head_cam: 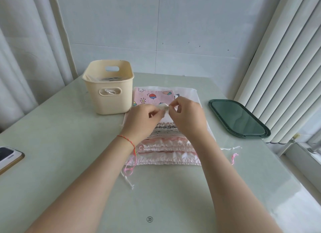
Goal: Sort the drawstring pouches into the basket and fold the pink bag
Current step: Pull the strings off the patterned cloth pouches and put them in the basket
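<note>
Left hand and right hand meet above pouch stack, both pinching small white fabric piece between fingertips. Stack lies mid-table, cords trailing off both sides. Pink bag flat under stack's far end, just right of basket. Green lid further right. Phone at left edge.

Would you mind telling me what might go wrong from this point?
Both hands, left hand and right hand, pinch one small white pouch above the stack of pouches; lifting it could drag the stack askew. The loose cords near the left wrist could snag. The basket already holds things, so room may be short.
</note>
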A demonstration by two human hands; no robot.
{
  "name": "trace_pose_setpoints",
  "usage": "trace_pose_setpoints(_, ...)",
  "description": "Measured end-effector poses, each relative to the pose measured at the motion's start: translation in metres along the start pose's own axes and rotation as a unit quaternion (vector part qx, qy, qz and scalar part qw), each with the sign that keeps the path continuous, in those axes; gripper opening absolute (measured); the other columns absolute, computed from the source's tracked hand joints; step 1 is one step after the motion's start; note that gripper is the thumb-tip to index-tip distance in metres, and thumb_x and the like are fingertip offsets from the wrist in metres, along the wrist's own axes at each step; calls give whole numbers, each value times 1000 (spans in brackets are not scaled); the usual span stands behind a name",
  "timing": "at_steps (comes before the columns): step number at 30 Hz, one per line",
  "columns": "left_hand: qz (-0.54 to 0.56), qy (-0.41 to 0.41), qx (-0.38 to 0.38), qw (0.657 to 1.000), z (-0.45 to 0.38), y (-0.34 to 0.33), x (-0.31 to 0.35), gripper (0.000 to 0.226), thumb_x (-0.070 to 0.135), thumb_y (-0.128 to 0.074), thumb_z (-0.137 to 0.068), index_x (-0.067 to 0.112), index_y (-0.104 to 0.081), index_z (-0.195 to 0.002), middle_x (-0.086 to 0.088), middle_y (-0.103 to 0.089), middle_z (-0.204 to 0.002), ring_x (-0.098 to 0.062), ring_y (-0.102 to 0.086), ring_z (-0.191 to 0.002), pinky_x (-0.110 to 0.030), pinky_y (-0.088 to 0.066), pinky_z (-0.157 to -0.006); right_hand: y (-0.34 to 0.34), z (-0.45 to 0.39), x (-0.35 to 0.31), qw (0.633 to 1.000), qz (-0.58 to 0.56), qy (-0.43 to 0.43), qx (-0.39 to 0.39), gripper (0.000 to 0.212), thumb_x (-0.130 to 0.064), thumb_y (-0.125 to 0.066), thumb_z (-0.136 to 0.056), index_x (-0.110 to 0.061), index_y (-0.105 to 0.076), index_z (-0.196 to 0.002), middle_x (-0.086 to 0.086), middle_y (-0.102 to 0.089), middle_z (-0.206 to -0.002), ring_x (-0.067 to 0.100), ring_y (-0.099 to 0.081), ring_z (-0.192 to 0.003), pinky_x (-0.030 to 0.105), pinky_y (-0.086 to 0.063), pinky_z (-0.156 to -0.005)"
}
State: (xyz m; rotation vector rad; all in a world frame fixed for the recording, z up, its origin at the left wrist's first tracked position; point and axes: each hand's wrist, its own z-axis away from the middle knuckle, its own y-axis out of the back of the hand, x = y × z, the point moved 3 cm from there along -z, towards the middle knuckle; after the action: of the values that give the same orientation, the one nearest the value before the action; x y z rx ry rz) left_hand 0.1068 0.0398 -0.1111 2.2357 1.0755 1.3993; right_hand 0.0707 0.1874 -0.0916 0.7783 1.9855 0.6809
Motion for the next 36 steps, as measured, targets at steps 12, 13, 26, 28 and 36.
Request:
trace_pose_setpoints(12, 411, 107, -84, 901, 2, 4, 10, 19, 13, -52, -99, 8, -70, -94, -6, -54, -57, -15, -39, -42, -17, -28, -39, -8, 3, -6, 997, 3, 43, -60, 14, -27, -58, -93, -18, -69, -90, -9, -42, -54, 12, -42, -54, 28, -32, -52)
trace_pose_setpoints(13, 392, 103, -82, 911, 3, 2, 9, 19, 11, -51, -100, 8, -70, -98, 1, -56, -55, -12, -38, -39, -16, -28, -39, -8, 4, -6, 997, 0, 50, -66, 17, -28, -58, -94, -17, -69, -89, -9, -42, -55, 11, -41, -54, 29, -33, -54)
trace_pose_setpoints(26, 171, 59, -94, 979, 2, 2, -1, 19, 32, -58, -80, 36, -76, -77, -7, -57, -61, -8, -46, -63, -25, -41, -64, 11, 3, -7, 978, -155, 19, -141, 12, -23, -68, -84, -16, -70, -74, -5, -59, -100, 7, -57, -89, 18, -41, -76)
trace_pose_setpoints(28, 163, 52, -107, 979, 2, 2, -2, 11, 34, -67, -82, 31, -77, -78, 1, -52, -59, -7, -43, -60, -25, -37, -62, 14, 2, -6, 954, -265, -30, -139, 13, -18, -65, -85, -10, -71, -76, -6, -64, -92, 6, -57, -83, 23, -41, -75)
trace_pose_setpoints(36, 251, 138, -96, 953, -2, 2, -6, 32, 27, -57, -97, 1, -74, -88, 10, -50, -50, -6, -39, -44, -18, -31, -47, 14, 4, -7, 908, -409, 10, -90, 43, 7, -50, -88, -21, -70, -112, -4, -71, -112, 10, -65, -108, 24, -50, -90)
